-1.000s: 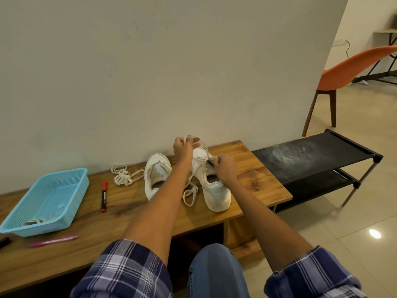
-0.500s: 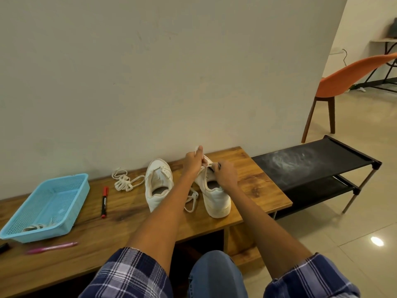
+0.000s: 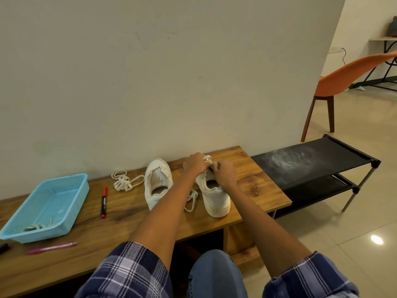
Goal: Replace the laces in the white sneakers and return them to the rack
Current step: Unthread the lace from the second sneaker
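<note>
Two white sneakers stand on the wooden bench [image 3: 257,186], heels toward me. The left sneaker [image 3: 158,183] has no lace in it. Over the tongue of the right sneaker [image 3: 216,200], my left hand [image 3: 194,165] and my right hand [image 3: 224,175] meet, both pinching the white lace [image 3: 207,158] at the eyelets. A loop of that lace [image 3: 191,201] hangs down beside the shoe onto the bench. A loose bundle of white lace [image 3: 123,181] lies left of the left sneaker.
A blue plastic basket [image 3: 71,190] with a lace in it sits at the bench's left. A red marker [image 3: 104,201] and a pink pen [image 3: 51,247] lie near it. The black two-tier shoe rack [image 3: 311,164] stands right of the bench; an orange chair [image 3: 343,78] is behind it.
My left hand has come down from a raised pull of the lace and now meets my right hand over the right sneaker's tongue. The view has tilted slightly.
</note>
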Available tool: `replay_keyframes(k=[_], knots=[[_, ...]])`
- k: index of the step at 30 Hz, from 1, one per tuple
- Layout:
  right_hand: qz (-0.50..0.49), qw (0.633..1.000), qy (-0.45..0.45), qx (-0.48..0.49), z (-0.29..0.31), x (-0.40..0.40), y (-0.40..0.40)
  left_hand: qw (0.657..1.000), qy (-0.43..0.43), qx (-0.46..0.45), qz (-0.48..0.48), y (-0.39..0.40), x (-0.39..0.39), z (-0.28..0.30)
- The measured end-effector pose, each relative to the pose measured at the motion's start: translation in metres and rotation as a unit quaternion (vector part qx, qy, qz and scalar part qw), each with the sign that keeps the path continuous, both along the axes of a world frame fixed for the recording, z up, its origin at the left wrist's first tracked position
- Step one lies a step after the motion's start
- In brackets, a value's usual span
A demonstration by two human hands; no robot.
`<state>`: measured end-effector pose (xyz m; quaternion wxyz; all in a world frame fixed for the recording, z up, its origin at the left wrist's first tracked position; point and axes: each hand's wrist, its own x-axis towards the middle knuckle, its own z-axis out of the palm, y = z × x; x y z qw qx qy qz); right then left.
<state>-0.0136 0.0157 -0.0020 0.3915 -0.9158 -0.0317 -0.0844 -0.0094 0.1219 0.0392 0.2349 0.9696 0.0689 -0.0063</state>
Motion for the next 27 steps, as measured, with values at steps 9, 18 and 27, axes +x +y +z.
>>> replay_keyframes(k=[9,18,27], knots=[[0.002,1.000,0.010,0.006,-0.001,0.002,0.000,0.746,-0.116,-0.630,0.183,-0.005,0.000,0.014],[0.005,1.000,0.004,-0.001,-0.001,0.001,0.000,0.934,-0.088,-0.293,0.186,0.011,-0.004,0.000],[0.006,1.000,0.008,0.013,-0.003,0.001,0.000,0.937,-0.030,-0.325,0.123,-0.001,-0.007,0.003]])
